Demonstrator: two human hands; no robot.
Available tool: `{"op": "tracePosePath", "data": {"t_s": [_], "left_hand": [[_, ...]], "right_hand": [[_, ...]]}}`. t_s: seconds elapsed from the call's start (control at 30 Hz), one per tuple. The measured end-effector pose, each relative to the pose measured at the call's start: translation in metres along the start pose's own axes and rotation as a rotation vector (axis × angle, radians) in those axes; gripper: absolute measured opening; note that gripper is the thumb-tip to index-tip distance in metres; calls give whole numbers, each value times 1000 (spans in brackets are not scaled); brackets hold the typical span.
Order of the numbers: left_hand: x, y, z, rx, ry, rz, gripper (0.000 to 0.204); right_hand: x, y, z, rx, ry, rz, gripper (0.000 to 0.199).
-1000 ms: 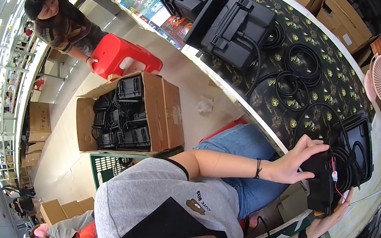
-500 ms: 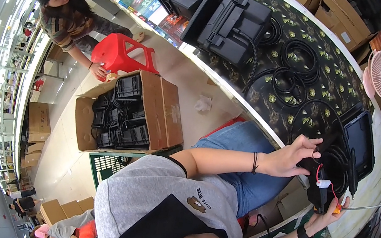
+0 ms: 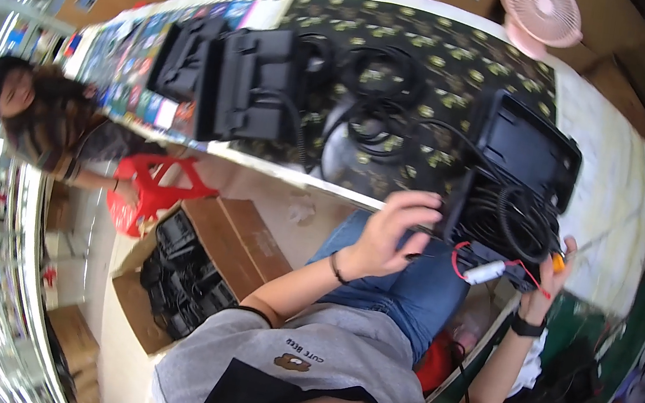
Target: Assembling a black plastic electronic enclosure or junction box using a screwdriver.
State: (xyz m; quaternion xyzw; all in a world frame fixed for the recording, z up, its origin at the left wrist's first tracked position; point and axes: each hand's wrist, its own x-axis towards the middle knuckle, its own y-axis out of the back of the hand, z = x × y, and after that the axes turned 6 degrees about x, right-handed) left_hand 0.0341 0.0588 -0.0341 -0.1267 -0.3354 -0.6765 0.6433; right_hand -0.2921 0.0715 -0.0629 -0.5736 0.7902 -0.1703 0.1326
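Observation:
An open black plastic case [image 3: 531, 156] lies at the table's front right edge, its lid tipped back. Black coiled cable [image 3: 503, 218] fills its lower half. Thin red wires with a white connector [image 3: 485, 272] hang out at the near side. My left hand [image 3: 392, 237] is beside the case's left edge, fingers apart and curved, with no object visible in it. At the case's near right corner, my right hand [image 3: 551, 277] is closed round an orange-handled screwdriver [image 3: 559, 262], whose metal shaft points away to the right and is blurred.
Closed black cases [image 3: 253, 83] and looped black cables [image 3: 379, 76] lie on the patterned mat. A pink fan [image 3: 540, 16] stands at the back. On the floor left are a carton [image 3: 229, 242] of black devices and a red stool [image 3: 132, 191], with a person's hand on it.
The whole view has swung round, so table and case appear turned. My left hand has come away from the case's near edge, its fingers lifted. The right hand keeps the screwdriver.

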Motion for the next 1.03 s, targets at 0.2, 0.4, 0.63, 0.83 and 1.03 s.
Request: {"op": "tracePosePath", "data": {"t_s": [0.2, 0.4, 0.63, 0.83, 1.03], "left_hand": [[19, 0, 15, 103, -264, 29, 29], [64, -4, 45, 263, -331, -121, 51], [111, -16, 48, 186, -515, -204, 22], [140, -2, 46, -255, 25, 36, 32], [167, 3, -20, -732, 351, 395, 38]], "right_hand": [[0, -2, 3, -90, 118, -59, 44], [2, -1, 4, -115, 91, -77, 38], [-2, -14, -8, -185, 120, -84, 34], [0, -18, -5, -182, 104, -81, 30], [2, -12, -2, -168, 49, -69, 28]]}}
